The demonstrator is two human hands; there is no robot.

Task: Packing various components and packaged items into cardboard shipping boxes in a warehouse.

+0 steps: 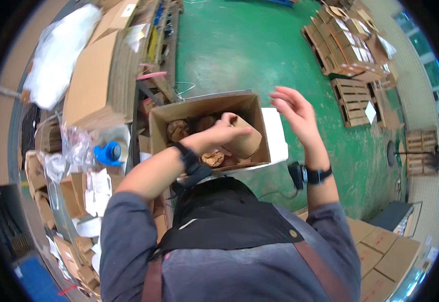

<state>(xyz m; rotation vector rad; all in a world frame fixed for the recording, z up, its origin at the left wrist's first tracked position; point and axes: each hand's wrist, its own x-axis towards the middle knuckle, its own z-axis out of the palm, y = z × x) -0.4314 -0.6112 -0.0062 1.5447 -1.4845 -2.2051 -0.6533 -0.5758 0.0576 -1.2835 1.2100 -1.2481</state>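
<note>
An open cardboard box (165, 111) stands in front of me. Inside it my left hand (223, 135) is closed on a brown cardboard cylinder (245, 143), which leans at a tilt near the box's right wall. The fingers' far side is partly hidden. Crumpled brown paper bundles lie in the box: one paper bundle (177, 130) at the far left, another paper bundle (213, 159) under my left wrist. My right hand (295, 111) is raised beyond the box's right side, slightly blurred, its fingers stretched and nothing in it.
A white sheet-like flap (276, 136) sticks out beside the box's right wall. To the left stand stacked flat cardboard (91, 75), a blue tape dispenser (110, 153) and loose packaging. Pallets (351, 100) with cartons are on the green floor at right; closed cartons (380, 251) are close behind my right arm.
</note>
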